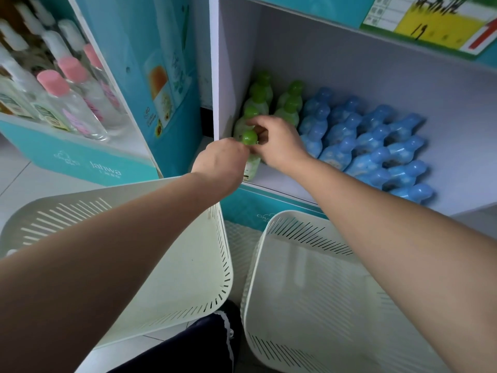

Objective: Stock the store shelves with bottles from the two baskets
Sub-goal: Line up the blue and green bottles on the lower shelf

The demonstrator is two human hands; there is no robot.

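A green-capped bottle (249, 138) stands at the front left of the white shelf (279, 184), at the head of a row of green bottles (259, 95). My left hand (220, 160) grips its body from the left. My right hand (279, 141) pinches it just below the cap from the right. A second row of green bottles (291, 100) stands beside it, then several rows of blue bottles (376, 146). Two white slotted baskets sit on the floor below: the left basket (188, 278) under my left forearm, the right basket (309, 292) with no bottles showing inside.
To the left stands a teal display (80, 157) with pink-capped clear bottles (67, 84). A white side panel (223, 76) bounds the shelf on the left. A yellow price sign (435, 20) hangs on the shelf above. My dark trouser leg (193, 345) shows between the baskets.
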